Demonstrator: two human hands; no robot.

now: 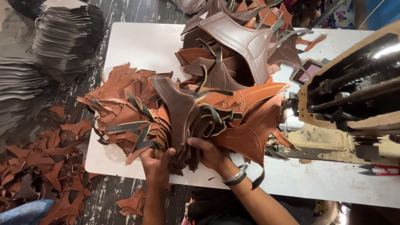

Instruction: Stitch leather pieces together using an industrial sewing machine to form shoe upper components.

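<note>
A big heap of cut leather pieces [166, 108], tan and dark brown with black straps, covers the middle of a white table [141, 46]. My left hand [156, 160] grips the lower edge of the heap at the table's near edge. Just to its right, my right hand [210, 152], with metal bangles on the wrist, holds a bunch of dark brown pieces [183, 112] that stand up from the heap. A stitched tan piece [250, 125] lies beside that hand.
A sewing machine [354, 91] stands at the right. A phone [306, 71] lies on the table behind it, and red thread snips [381, 170] rest at the far right. Grey cut stacks [62, 37] and leather scraps [41, 166] fill the floor at left.
</note>
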